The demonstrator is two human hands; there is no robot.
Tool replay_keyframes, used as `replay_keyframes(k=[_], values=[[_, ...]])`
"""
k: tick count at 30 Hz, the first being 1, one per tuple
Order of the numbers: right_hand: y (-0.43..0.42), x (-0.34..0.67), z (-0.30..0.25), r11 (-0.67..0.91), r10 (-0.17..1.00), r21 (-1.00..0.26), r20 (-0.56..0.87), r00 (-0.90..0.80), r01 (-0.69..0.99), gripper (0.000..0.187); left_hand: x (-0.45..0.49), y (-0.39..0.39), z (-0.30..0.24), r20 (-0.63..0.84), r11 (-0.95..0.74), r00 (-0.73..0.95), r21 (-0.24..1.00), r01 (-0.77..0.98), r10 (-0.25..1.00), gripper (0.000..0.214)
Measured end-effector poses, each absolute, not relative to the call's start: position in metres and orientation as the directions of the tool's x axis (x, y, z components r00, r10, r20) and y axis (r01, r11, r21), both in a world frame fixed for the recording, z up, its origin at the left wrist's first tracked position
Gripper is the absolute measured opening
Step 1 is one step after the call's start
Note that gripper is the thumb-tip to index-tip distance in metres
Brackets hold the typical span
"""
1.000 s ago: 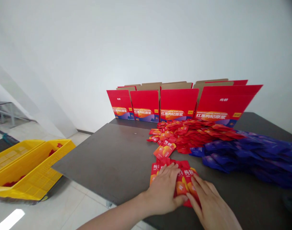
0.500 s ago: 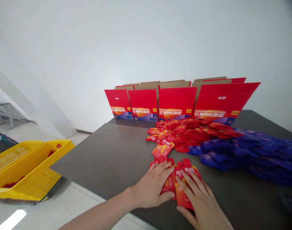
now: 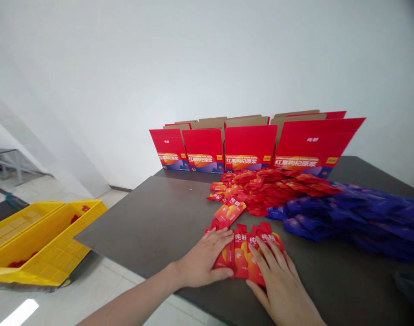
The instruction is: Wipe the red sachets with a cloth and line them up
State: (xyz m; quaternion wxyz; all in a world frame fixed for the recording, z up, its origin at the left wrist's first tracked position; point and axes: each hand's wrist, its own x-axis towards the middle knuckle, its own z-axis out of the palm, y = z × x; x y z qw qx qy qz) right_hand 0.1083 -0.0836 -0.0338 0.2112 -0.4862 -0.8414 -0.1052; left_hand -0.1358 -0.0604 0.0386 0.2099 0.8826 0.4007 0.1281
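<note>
Both my hands rest flat on a small fan of red sachets (image 3: 242, 253) near the front edge of a dark table (image 3: 152, 222). My left hand (image 3: 202, 260) lies on the left sachets, fingers stretched out and thumb along their lower edge. My right hand (image 3: 278, 283) presses the right sachets with spread fingers. A single red sachet (image 3: 231, 210) lies just beyond them. Further back is a heap of red sachets (image 3: 274, 188), and a heap of blue sachets (image 3: 356, 217) spreads to the right.
Several open red cartons (image 3: 250, 147) stand in a row at the table's back edge against a white wall. Yellow plastic crates (image 3: 40, 240) sit on the floor to the left, with a few red sachets inside.
My hands have slid slightly left and spread the sachets out into a flatter row. The view has shifted a little.
</note>
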Motion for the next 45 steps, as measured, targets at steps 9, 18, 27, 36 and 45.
replay_keyframes(k=[9,18,27,36,45], values=[[-0.081,0.106,-0.037,0.509,0.751,0.002,0.488,-0.445,0.861,0.058,-0.13,-0.091,0.025,0.044,-0.468,0.489,0.375,0.8,0.871,0.074],[-0.082,0.094,-0.03,0.519,0.749,0.007,0.478,-0.459,0.855,0.056,-0.157,-0.082,0.029,0.047,-0.415,0.444,0.458,0.786,0.895,0.055],[-0.083,0.096,-0.03,0.528,0.754,0.007,0.456,-0.472,0.849,0.059,-0.149,-0.083,0.03,0.033,-0.493,0.509,0.309,0.813,0.86,0.066],[-0.085,0.083,-0.026,0.496,0.781,-0.017,0.446,-0.438,0.868,0.062,-0.189,-0.061,0.035,0.051,-0.473,0.476,0.243,0.847,0.878,0.048],[-0.086,0.098,-0.033,0.564,0.762,-0.095,0.442,-0.473,0.82,0.076,-0.121,-0.078,0.042,0.048,-0.565,0.568,0.207,0.799,0.822,0.08]])
